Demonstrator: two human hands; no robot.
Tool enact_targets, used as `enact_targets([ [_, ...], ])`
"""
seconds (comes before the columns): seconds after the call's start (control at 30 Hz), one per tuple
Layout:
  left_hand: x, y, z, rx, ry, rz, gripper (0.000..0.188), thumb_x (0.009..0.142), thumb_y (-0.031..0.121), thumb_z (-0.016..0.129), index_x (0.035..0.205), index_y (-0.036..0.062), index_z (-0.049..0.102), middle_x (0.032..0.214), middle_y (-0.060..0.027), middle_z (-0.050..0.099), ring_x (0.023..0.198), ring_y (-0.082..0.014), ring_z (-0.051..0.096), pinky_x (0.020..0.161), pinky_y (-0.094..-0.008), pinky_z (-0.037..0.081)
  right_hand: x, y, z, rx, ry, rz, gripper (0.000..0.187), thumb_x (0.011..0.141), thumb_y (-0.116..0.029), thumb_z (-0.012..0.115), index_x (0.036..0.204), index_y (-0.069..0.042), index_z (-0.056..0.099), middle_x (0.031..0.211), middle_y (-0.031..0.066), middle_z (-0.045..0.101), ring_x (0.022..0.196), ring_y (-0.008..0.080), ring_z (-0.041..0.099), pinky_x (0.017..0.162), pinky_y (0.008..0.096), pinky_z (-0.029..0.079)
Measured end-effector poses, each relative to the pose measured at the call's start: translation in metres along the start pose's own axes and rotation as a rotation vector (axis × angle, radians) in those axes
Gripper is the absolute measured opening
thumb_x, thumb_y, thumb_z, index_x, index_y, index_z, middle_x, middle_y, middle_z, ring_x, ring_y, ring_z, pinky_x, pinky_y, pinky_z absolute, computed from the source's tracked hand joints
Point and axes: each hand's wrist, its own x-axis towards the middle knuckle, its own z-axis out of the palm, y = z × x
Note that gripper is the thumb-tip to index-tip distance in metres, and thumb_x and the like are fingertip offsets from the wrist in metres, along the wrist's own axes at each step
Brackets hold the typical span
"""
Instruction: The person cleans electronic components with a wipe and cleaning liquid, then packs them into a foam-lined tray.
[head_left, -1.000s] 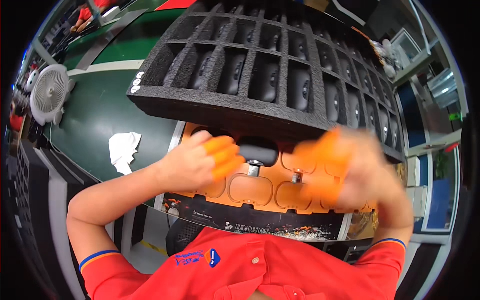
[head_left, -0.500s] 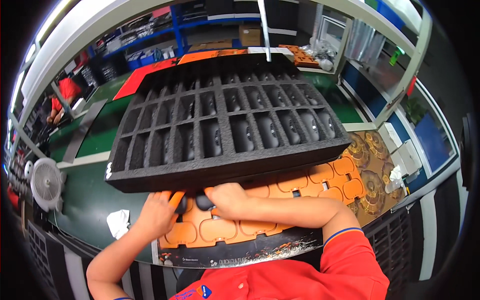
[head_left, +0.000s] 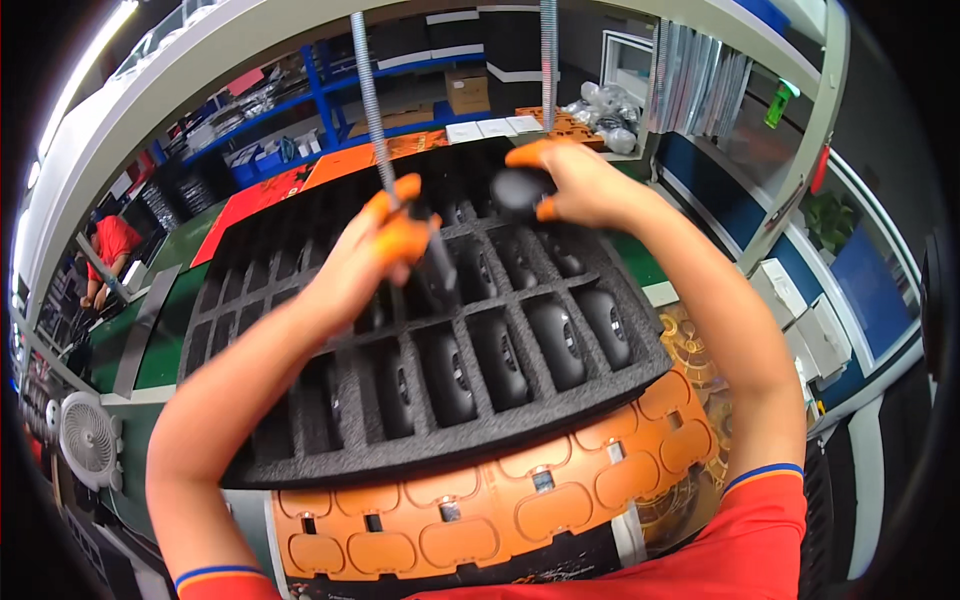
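Note:
A black foam tray (head_left: 400,460) is split into rows of slots, several of which hold black computer mice (head_left: 558,342). Over its far right part my right hand (head_left: 585,185), with orange finger covers, grips a black rounded mouse (head_left: 520,192) at the fingertips. My left hand (head_left: 375,245) is over the middle of the tray, its orange-covered fingers closed on a dark mouse (head_left: 436,265) tilted toward a slot; motion blurs this one. Whether it touches the foam I cannot tell.
An orange moulded panel (head_left: 500,515) with rounded recesses lies at the tray's near edge. Coiled cords (head_left: 368,90) hang over the bench, one close to my left hand. A white fan (head_left: 90,440) stands at left. Blue shelving (head_left: 320,90) and bagged parts (head_left: 605,115) are behind.
Both hands have risen from the tray's near edge to above its slots, carrying the mice. The tray now appears lower and closer in the picture, and the view has shifted.

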Motion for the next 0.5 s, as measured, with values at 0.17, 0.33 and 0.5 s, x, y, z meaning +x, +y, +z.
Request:
enact_targets([
  [0.17,0.203,-0.064,-0.009,0.579,0.325,0.271,0.055,0.074,0.041,0.06,0.114,0.0053,0.053,0.101,-0.0194,0.062,0.097,-0.0298,0.059,0.081,-0.0353,0.045,0.107,0.06,0.05,-0.257,-0.088,0.099,0.034,0.074,-0.007,0.054,0.107,-0.007,0.061,0.108,0.0186,0.06,0.1,0.0332,0.058,0.085,0.0389,0.048],
  [0.33,0.251,-0.097,-0.025,0.931,0.18,0.236,0.057,0.073,0.05,0.059,0.107,0.0047,0.06,0.108,-0.0211,0.06,0.105,-0.0362,0.055,0.088,-0.04,0.044,0.147,0.091,0.099,-0.239,-0.16,-0.048,0.033,0.076,-0.015,0.053,0.108,-0.009,0.061,0.112,0.0172,0.059,0.102,0.0318,0.058,0.084,0.0389,0.048],
  [0.5,0.254,-0.092,-0.013,1.373,0.094,0.239,0.05,0.08,0.051,0.051,0.099,0.0071,0.066,0.107,-0.0193,0.061,0.105,-0.0348,0.056,0.089,-0.0413,0.044,0.141,0.145,0.114,0.199,0.479,-0.106,0.042,0.075,-0.021,0.064,0.109,0.002,0.057,0.099,0.0206,0.062,0.093,0.0325,0.06,0.083,0.0367,0.047],
])
